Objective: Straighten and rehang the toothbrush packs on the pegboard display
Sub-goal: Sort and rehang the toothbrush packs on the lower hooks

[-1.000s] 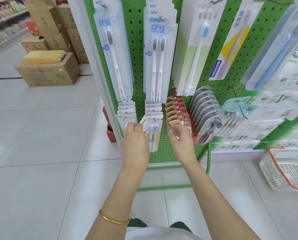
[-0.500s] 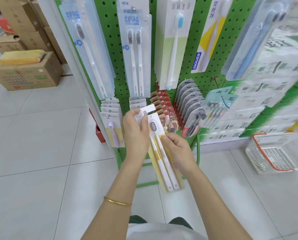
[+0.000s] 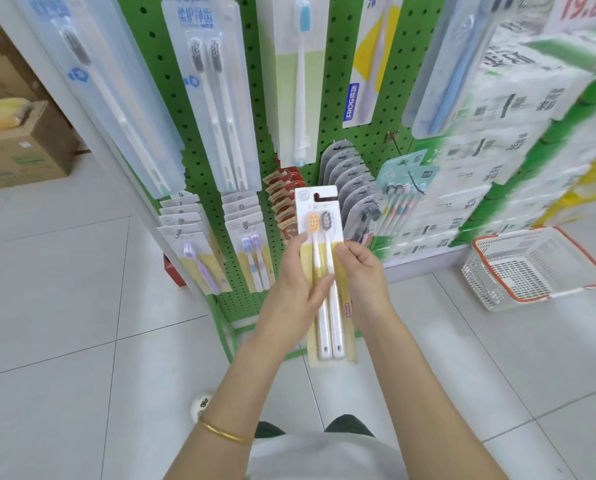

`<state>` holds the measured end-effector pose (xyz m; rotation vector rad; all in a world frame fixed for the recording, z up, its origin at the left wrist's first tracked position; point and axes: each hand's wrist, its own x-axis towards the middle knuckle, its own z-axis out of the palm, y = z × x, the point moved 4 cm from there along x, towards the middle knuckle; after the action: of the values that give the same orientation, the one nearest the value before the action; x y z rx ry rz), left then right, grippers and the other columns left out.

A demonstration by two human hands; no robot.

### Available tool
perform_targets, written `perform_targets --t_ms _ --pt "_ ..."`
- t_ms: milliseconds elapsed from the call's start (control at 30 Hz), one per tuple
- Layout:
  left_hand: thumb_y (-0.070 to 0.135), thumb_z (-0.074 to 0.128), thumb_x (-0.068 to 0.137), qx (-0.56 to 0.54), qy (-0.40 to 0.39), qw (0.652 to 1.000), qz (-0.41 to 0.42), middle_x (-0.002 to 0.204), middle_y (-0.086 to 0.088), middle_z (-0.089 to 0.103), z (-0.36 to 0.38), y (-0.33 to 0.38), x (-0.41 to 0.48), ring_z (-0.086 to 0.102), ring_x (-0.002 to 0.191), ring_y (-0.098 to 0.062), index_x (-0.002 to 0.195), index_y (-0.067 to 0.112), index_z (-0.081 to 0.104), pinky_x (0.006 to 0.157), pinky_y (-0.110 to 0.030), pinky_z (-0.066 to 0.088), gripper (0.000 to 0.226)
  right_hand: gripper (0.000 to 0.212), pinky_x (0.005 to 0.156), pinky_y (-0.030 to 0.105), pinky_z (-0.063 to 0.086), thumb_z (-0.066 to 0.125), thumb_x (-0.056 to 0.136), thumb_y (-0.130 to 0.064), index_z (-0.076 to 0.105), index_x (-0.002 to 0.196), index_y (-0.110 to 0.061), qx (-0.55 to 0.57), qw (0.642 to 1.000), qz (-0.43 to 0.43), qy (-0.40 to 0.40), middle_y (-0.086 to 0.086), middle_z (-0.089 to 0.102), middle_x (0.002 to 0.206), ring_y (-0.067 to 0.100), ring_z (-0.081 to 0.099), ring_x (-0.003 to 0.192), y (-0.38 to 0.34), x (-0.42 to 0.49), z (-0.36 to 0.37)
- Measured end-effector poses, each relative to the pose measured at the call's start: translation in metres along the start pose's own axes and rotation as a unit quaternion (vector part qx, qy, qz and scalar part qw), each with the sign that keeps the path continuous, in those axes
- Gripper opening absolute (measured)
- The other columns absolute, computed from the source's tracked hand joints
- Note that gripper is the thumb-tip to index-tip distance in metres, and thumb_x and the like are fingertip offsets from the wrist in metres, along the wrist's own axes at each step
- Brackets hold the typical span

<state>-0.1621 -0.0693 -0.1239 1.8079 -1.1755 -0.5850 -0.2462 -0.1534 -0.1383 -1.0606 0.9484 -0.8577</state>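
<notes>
Yellow-backed card twin-toothbrush pack (image 3: 321,258): your left hand (image 3: 294,292) and right hand (image 3: 362,277) grip its edges. Hold it upright, hang slot (image 3: 319,195) squared to the green perforated pegboard (image 3: 263,133).

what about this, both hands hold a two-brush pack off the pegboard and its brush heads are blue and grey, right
Not quite. The head view shows the pack has an orange head and a grey head, not blue and grey. The rest stands: the left hand and right hand both hold it off the pegboard.

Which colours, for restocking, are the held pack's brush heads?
Brush heads: orange and grey; head view.
</notes>
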Motion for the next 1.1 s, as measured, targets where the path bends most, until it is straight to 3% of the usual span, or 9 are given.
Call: perform_targets --t_ms 100,167,300,400,633,767,867,1000,1100 --pt "0.032 0.063 0.089 0.027 -0.072 0.997 0.003 0.135 0.014 0.034 0.005 0.003 -0.01 0.037 0.113 0.005 0.142 0.028 0.02 0.089 -0.016 0.031 0.068 0.017 0.097 0.045 0.043 0.06 0.087 -0.028 0.066 0.072 -0.024 0.02 0.999 0.018 0.032 0.004 0.061 0.088 0.023 0.055 0.093 -0.001 0.008 -0.008" --pt "0.034 0.068 0.086 0.055 -0.115 0.992 0.007 0.145 0.01 0.032 0.008 0.003 -0.013 0.04 0.124 -0.006 0.143 0.03 0.018 0.092 -0.019 0.032 0.076 0.017 0.095 0.047 0.043 0.06 0.087 -0.028 0.066 0.071 -0.026 0.041 0.996 0.014 0.072 0.005 0.06 0.088 0.024 0.054 0.092 -0.004 0.012 -0.014" --pt "0.035 0.074 0.079 0.132 -0.196 0.972 0.004 0.156 0.002 0.018 0.015 0.001 -0.017 0.042 0.131 -0.02 0.15 0.035 -0.005 0.104 -0.032 0.038 0.106 0.023 0.063 0.029 0.047 0.049 0.098 -0.017 0.055 0.075 -0.017 0.119 0.985 0.004 0.125 0.0 0.057 0.068 0.015 0.053 0.063 -0.008 0.017 -0.019" --pt "0.042 0.075 0.077 0.204 -0.214 0.955 -0.005 0.153 -0.004 0.019 0.016 0.0 -0.016 0.048 0.123 -0.024 0.147 0.038 -0.018 0.095 -0.041 0.046 0.116 0.022 0.059 0.028 0.045 0.048 0.099 -0.017 0.054 0.077 -0.017 0.146 0.979 0.014 0.142 -0.001 0.054 0.066 0.013 0.05 0.059 -0.004 0.018 -0.019" --pt "0.034 0.069 0.077 0.204 -0.224 0.953 -0.026 0.147 -0.001 0.023 0.02 -0.005 -0.014 0.051 0.113 -0.024 0.148 0.034 -0.018 0.086 -0.036 0.047 0.112 0.013 0.061 0.03 0.052 0.049 0.099 -0.024 0.053 0.092 -0.014 0.234 0.969 0.044 0.064 0.002 0.059 0.074 0.013 0.061 0.062 -0.001 0.014 -0.013" --pt "0.017 0.06 0.078 0.122 -0.259 0.957 -0.053 0.155 -0.001 0.019 0.02 -0.009 -0.013 0.051 0.115 -0.024 0.147 0.034 -0.021 0.091 -0.038 0.048 0.108 0.045 0.064 0.037 0.054 0.053 0.094 -0.041 0.051 0.12 -0.005 0.263 0.96 0.098 0.004 0.016 0.062 0.097 0.026 0.063 0.085 0.006 0.014 -0.006" --pt "0.006 0.05 0.086 0.055 -0.253 0.963 -0.069 0.153 -0.001 0.024 0.02 -0.016 -0.011 0.046 0.124 -0.023 0.15 0.033 -0.009 0.095 -0.034 0.047 0.092 0.024 0.067 0.035 0.052 0.049 0.098 -0.029 0.051 0.107 -0.007 0.211 0.976 0.059 0.001 0.01 0.068 0.089 0.022 0.065 0.083 0.006 0.015 -0.008" --pt "0.006 0.04 0.095 -0.028 -0.236 0.964 -0.122 0.134 -0.005 0.047 0.018 -0.026 -0.01 0.056 0.109 -0.022 0.144 0.019 0.025 0.08 -0.034 0.054 0.053 0.014 0.061 0.027 0.049 0.054 0.095 -0.009 0.056 0.107 -0.004 0.107 0.994 0.028 0.0 0.005 0.064 0.084 0.015 0.06 0.073 0.002 0.014 -0.009" --pt "0.017 0.044 0.099 -0.022 -0.214 0.971 -0.106 0.129 0.003 0.057 0.014 -0.025 -0.008 0.055 0.111 -0.014 0.136 0.021 0.047 0.098 -0.032 0.045 0.037 0.01 0.067 0.031 0.051 0.057 0.091 -0.006 0.064 0.098 -0.007 0.07 0.997 0.022 -0.018 0.006 0.07 0.089 0.016 0.064 0.075 0.001 0.013 -0.01"
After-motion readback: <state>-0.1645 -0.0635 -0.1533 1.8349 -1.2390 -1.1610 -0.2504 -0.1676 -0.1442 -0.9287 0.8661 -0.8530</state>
